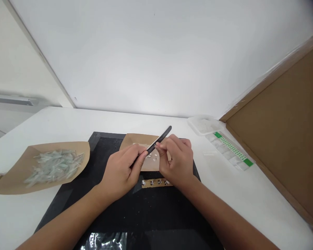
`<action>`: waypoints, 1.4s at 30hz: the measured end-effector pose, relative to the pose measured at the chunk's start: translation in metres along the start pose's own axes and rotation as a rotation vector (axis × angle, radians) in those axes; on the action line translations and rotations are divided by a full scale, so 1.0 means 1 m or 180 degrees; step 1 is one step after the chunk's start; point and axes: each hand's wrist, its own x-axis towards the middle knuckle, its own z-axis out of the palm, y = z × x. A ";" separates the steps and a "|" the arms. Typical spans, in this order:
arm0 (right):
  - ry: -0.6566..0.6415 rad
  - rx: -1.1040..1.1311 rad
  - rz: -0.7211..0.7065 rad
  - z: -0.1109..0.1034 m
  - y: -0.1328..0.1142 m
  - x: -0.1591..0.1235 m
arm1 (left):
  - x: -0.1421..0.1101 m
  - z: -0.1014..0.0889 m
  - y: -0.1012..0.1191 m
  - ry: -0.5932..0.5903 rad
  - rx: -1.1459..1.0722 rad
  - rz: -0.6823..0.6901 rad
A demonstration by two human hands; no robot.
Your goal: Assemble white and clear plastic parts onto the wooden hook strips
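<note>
black file (160, 138) in left hand (122, 170), right hand (176, 158) seemingly touching

I am at a small assembly workstation, more workshop than home: a plain white tabletop (67, 121) set against a bare white wall (156, 52). A black work mat (114, 215) lies at the tabletop's near edge, a brown paper sheet (13, 180) heaped with small clear parts sits toward the left edge, and a clear plastic tray (202, 125) stands near the far right corner.
</note>
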 end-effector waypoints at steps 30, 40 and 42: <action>0.0042 0.2474 0.1886 -0.009 0.011 -0.010 | -0.001 -0.003 -0.008 -0.0455 -0.0003 -0.0293; -0.0037 0.2772 0.2061 -0.010 0.014 -0.005 | -0.001 -0.003 -0.008 -0.0687 0.0160 -0.0143; -0.0113 0.2808 0.2085 -0.009 0.013 -0.005 | -0.001 -0.003 -0.008 -0.0666 0.0193 -0.0095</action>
